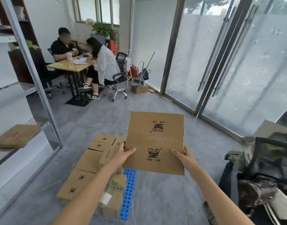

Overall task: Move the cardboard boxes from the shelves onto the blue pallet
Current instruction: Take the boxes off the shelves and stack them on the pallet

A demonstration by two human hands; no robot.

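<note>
The left hand (123, 154) and right hand (185, 157) grip one cardboard box (155, 143) by its side edges, thumbs on top, holding it in the air. Just left of it, one blue pallet (128, 192) carries about seven stacked boxes (89, 159).

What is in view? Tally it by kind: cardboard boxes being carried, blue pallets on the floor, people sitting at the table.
held brown cardboard box: 1
blue perforated plastic pallet: 1
seated people: 2
Total: 4

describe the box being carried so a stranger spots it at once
Find the blue pallet at bottom centre. Above its stacked boxes, the left hand and right hand hold a flat cardboard box: the only one airborne, with two black logos.
</note>
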